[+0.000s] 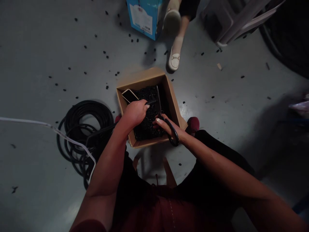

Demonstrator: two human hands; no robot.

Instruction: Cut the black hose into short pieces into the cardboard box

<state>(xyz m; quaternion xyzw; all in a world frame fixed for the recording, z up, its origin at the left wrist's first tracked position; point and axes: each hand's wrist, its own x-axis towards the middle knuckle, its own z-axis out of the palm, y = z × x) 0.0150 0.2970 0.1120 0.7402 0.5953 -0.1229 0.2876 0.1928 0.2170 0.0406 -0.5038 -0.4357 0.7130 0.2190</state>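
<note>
An open cardboard box (pixel 172 96) stands on the floor, holding many small black pieces (pixel 149 124). Over its left part, my left hand (pixel 135 112) is closed round a black ribbed tube (pixel 151 102), whose end sticks out to the right. My right hand (pixel 166 125) holds scissors (pixel 174 137) with black handles, over the right part of the box. Their blades point up and away from me, just right of the tube's end. A phone (pixel 129 95) with a dark screen leans in the box's far left corner.
Coiled black tubing (pixel 70 129) lies left of the box, with a white cable (pixel 45 123) near it. Beyond the box are a blue carton (pixel 142 17), another person's shoe (pixel 174 61) and a plastic stool (pixel 227 35). Small black bits dot the floor.
</note>
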